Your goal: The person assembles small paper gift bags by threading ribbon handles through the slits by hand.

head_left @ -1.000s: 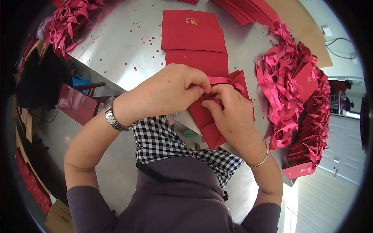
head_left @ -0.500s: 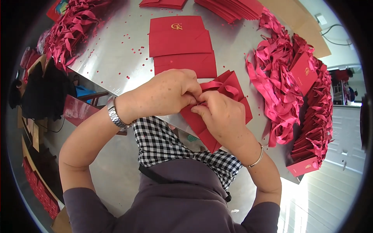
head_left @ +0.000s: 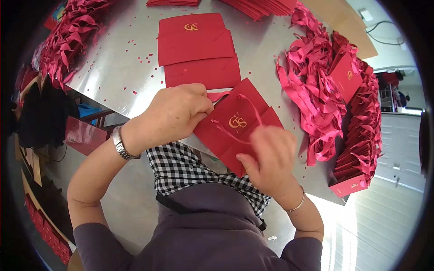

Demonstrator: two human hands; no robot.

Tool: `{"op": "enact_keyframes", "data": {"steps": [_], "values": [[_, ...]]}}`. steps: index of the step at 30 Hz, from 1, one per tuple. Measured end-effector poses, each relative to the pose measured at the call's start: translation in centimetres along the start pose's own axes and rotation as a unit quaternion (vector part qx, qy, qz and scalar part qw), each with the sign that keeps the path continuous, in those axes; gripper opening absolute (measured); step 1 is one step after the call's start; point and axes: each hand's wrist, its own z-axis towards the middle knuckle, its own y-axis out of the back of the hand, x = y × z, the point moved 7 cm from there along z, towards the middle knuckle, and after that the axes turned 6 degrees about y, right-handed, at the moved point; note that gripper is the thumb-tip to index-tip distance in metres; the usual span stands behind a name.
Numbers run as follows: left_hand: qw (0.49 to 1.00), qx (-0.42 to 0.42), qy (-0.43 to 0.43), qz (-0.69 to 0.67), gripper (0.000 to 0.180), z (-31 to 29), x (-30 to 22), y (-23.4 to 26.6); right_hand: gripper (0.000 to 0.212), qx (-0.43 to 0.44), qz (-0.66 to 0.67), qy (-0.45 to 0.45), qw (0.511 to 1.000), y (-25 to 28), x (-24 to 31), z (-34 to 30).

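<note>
L hand [head_left: 181, 110] pinched, R hand [head_left: 273, 158] blurred w/ thumb [head_left: 249, 167] apart, elbows [head_left: 86, 196] bent.

Gold monograms [head_left: 237, 122] mark the red bags [head_left: 229, 109].

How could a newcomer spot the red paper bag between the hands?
Find the shiny metal table. At its near edge, between left hand and right hand, is the red paper bag. Unlike the flat red bags beyond, it slants, bearing pink ribbon.
</note>
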Motion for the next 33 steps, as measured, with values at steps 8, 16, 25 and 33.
{"op": "enact_keyframes", "data": {"steps": [8,16,25,33], "values": [[0.982,-0.148,0.011,0.118,0.007,-0.8,1.6,3.0,0.101,0.155,0.058,-0.196,0.967,-2.8,-2.9,-3.7],[0.947,-0.248,0.166,0.118,0.008,-2.7,6.7,6.0,0.072,0.164,0.034,-0.161,0.973,-2.7,-2.4,-3.3],[0.915,-0.314,0.245,0.061,0.009,-2.9,8.0,5.1,0.071,0.164,0.025,-0.157,0.973,-2.3,-2.4,-3.2],[0.962,-0.266,0.035,0.053,0.041,0.2,-2.0,4.8,0.047,0.066,0.053,-0.124,0.989,-0.3,-5.7,-1.8]]}}
